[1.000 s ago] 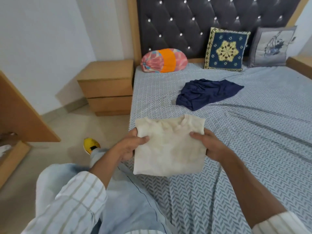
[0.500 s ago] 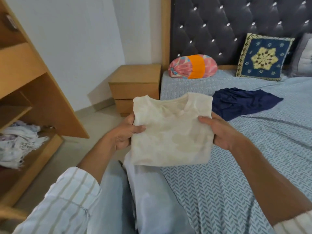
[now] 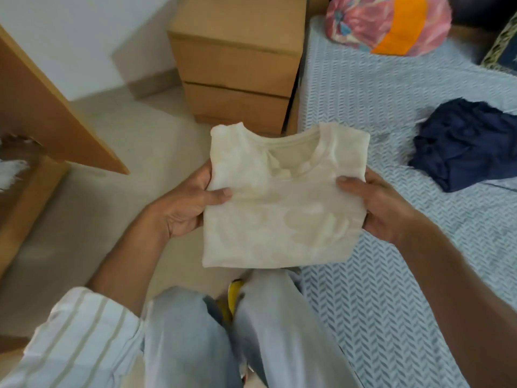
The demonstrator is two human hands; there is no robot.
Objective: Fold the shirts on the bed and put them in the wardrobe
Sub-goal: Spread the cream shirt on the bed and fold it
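The left hand (image 3: 187, 204) and the right hand (image 3: 384, 204) hold the folded cream shirt (image 3: 282, 197) in the air between them, each pinching a side edge with the thumb on top and the fingers curled beneath. Beyond the right hand, well apart from it, a crumpled navy shirt (image 3: 464, 142) lies on the bed (image 3: 391, 275), with a pink and orange bolster (image 3: 389, 23) farther off. To the left hand's outer side stands the wardrobe (image 3: 42, 113), and beyond the cream shirt a wooden nightstand (image 3: 235, 68).

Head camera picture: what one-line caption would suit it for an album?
Both hands, left and right, hold a folded cream shirt beside the bed; a navy shirt lies unfolded.
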